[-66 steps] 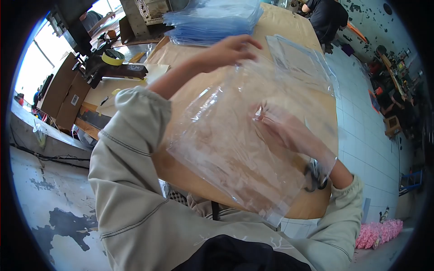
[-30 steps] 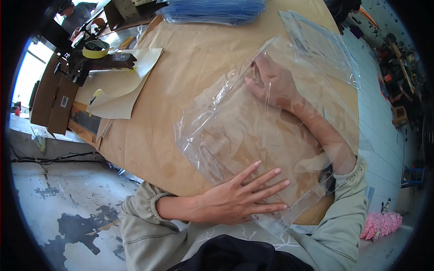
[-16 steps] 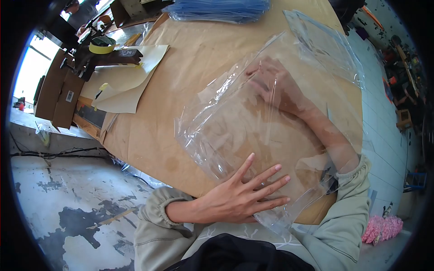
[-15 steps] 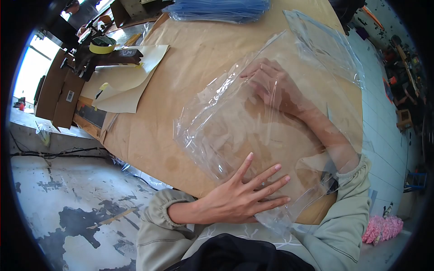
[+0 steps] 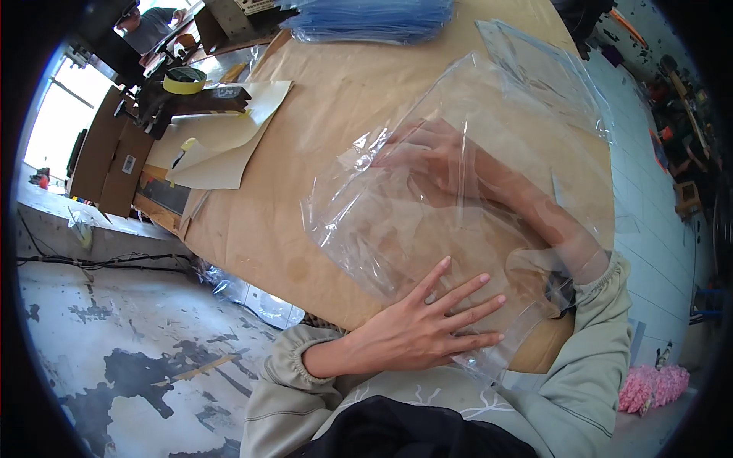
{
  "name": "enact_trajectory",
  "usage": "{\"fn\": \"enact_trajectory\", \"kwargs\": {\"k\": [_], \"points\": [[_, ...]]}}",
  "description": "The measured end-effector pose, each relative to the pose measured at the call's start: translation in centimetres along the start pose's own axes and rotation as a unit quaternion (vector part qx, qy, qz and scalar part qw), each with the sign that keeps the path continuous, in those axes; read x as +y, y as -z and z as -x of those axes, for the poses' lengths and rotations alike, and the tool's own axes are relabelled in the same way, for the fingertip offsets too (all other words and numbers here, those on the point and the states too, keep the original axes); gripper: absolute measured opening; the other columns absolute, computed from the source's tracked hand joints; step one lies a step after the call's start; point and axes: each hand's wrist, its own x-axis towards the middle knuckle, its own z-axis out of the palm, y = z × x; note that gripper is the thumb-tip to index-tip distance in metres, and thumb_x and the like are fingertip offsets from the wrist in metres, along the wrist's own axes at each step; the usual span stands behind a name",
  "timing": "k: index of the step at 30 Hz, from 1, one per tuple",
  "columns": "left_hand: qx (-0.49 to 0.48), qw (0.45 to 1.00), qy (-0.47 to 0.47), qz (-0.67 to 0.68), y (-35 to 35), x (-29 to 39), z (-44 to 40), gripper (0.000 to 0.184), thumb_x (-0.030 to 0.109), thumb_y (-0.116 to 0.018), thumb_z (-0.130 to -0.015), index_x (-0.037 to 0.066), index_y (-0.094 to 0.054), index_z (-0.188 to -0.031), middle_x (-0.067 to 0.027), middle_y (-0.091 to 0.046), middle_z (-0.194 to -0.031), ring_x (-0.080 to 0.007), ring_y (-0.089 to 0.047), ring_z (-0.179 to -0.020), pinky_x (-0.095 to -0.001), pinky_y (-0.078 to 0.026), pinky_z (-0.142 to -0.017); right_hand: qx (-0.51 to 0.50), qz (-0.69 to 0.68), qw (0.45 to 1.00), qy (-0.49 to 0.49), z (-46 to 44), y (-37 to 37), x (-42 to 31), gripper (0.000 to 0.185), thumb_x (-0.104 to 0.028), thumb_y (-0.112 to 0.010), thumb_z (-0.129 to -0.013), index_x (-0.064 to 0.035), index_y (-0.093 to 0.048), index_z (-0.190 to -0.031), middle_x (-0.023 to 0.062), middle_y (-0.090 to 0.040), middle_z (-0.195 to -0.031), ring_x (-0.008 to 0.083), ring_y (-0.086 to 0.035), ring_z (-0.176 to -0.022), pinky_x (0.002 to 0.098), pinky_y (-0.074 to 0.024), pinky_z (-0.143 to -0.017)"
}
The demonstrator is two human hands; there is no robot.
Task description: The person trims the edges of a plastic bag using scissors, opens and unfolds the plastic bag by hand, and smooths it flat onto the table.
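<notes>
A large clear plastic bag [image 5: 347,243] lies in front of me on the brown-covered table [image 5: 252,237]. My right hand [image 5: 437,159] and forearm reach inside it and show through the film. Its fingers point left along the bag's far left edge, stretched out and a little blurred by the plastic. Flat on the near part of the bag, my left hand [image 5: 420,324] rests with its fingers spread. The bag's opening sits around my right wrist, near the cuff.
A stack of bluish plastic sheets [image 5: 366,19] lies at the back, with another clear plastic piece [image 5: 546,69] to its right. Back left are a dark clamp-like fixture [image 5: 191,99], a yellow tape roll [image 5: 184,80], cream paper [image 5: 221,156] and a cardboard box [image 5: 114,164]. A person [image 5: 145,30] is beyond.
Inside the bag, my right hand has moved left and toward me, and its bent fingers have straightened. My left hand stays spread on the bag. The view has shifted slightly.
</notes>
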Motion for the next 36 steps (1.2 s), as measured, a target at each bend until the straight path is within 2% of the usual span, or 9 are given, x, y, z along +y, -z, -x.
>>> {"fn": "enact_trajectory", "kwargs": {"k": [3, 9, 12, 15, 19, 22, 23, 26, 36], "points": [[-0.007, 1.0, -0.002, 0.016, 0.2, 0.0, 0.0, 0.054, 0.039, -0.055, -0.087, 0.039, -0.038, -0.138, 0.0008, -0.028, -0.151, -0.0257, -0.025, -0.139, -0.0608, -0.015, -0.11, -0.031, 0.013, 0.998, -0.061, -0.7, -0.1, -1.0, 0.055, 0.004, -0.056, -0.07, -0.02, -0.06, -0.12, 0.0064, -0.061, -0.113, 0.0251, -0.056, -0.105, 0.0396, -0.0413, -0.089], [-0.013, 0.999, -0.05, 0.005, -0.3, 0.1, 0.1, 0.056, 0.039, -0.056, -0.086, 0.035, -0.039, -0.139, -0.0017, -0.031, -0.149, -0.0259, -0.025, -0.139, -0.0628, -0.012, -0.11, -0.051, -0.196, 0.97, -0.137, 0.0, -1.1, 1.4, 0.055, -0.004, -0.058, -0.07, -0.0229, -0.058, -0.121, 0.002, -0.059, -0.116, 0.0216, -0.051, -0.114, 0.0428, -0.0433, -0.086], [0.022, 0.998, -0.05, 0.007, 0.2, 0.2, 1.2, 0.061, 0.035, -0.061, -0.081, 0.033, -0.04, -0.139, -0.0039, -0.035, -0.147, -0.0274, -0.028, -0.138, -0.0635, -0.01, -0.109, 0.026, -0.026, 0.993, -0.111, 0.2, -1.2, 0.3, 0.055, -0.003, -0.058, -0.066, -0.0216, -0.06, -0.118, 0.0032, -0.059, -0.115, 0.021, -0.052, -0.113, 0.0426, -0.0416, -0.088], [0.064, 0.995, 0.074, -0.021, 5.3, -1.1, 3.9, 0.069, 0.027, -0.063, -0.076, 0.023, -0.039, -0.141, -0.0129, -0.036, -0.145, -0.0307, -0.031, -0.136, -0.0617, -0.019, -0.107, -0.034, -0.02, 0.998, -0.055, 0.3, -1.1, 0.1, 0.054, -0.006, -0.061, -0.067, -0.0262, -0.062, -0.116, 0.0038, -0.059, -0.113, 0.0194, -0.053, -0.111, 0.0425, -0.0402, -0.09], [0.356, 0.874, 0.331, -0.001, 4.5, -5.0, 8.0, 0.07, 0.007, -0.064, -0.074, 0.005, -0.038, -0.139, -0.0287, -0.045, -0.131, -0.036, -0.037, -0.132, -0.0441, -0.031, -0.107, -0.031, -0.054, 0.997, -0.035, -0.1, -0.9, -0.3, 0.047, -0.003, -0.063, -0.076, -0.029, -0.066, -0.114, 0.0025, -0.06, -0.112, 0.0196, -0.054, -0.107, 0.0352, -0.0369, -0.092], [0.362, 0.84, 0.405, -0.006, 3.3, -6.2, 8.4, 0.057, 0.003, -0.059, -0.08, 0.003, -0.042, -0.135, -0.0254, -0.048, -0.128, -0.0331, -0.056, -0.109, -0.0331, -0.045, -0.091, -0.011, -0.066, 0.997, -0.034, -0.1, -0.6, -0.6, 0.046, -0.003, -0.062, -0.077, -0.0322, -0.067, -0.112, 0.0, -0.06, -0.112, 0.0191, -0.054, -0.108, 0.0348, -0.0359, -0.093], [0.302, 0.839, 0.45, 0.055, 4.3, -5.7, 8.0, 0.052, 0.002, -0.057, -0.083, 0.002, -0.044, -0.133, -0.0193, -0.057, -0.113, -0.0241, -0.06, -0.077, -0.0301, -0.048, -0.071, -0.03, -0.064, 0.997, -0.032, -0.2, -0.5, -0.6, 0.045, -0.003, -0.062, -0.078, -0.0326, -0.068, -0.111, -0.0005, -0.06, -0.112, 0.019, -0.055, -0.108, 0.0347, -0.0356, -0.093], [0.349, 0.822, 0.437, 0.103, 3.6, -6.7, 8.2, 0.051, -0.002, -0.057, -0.082, 0.005, -0.046, -0.132, -0.0123, -0.06, -0.094, -0.0176, -0.053, -0.063, -0.0286, -0.044, -0.059, -0.057, -0.091, 0.994, -0.032, -0.2, -0.2, -0.6, 0.044, -0.002, -0.06, -0.079, -0.0308, -0.068, -0.111, -0.0007, -0.06, -0.115, 0.0183, -0.054, -0.111, 0.0345, -0.0348, -0.094], [0.425, 0.819, 0.385, -0.003, 4.3, -7.8, 7.0, 0.045, -0.005, -0.062, -0.078, 0.005, -0.057, -0.122, -0.0081, -0.061, -0.086, -0.015, -0.06, -0.074, -0.0274, -0.049, -0.068, -0.135, -0.114, 0.984, -0.033, 0.4, 0.2, -2.1, 0.042, -0.027, -0.056, -0.085, -0.0269, -0.053, -0.127, 0.0045, -0.051, -0.13, 0.0213, -0.042, -0.128, 0.0492, -0.0264, -0.103]]}}
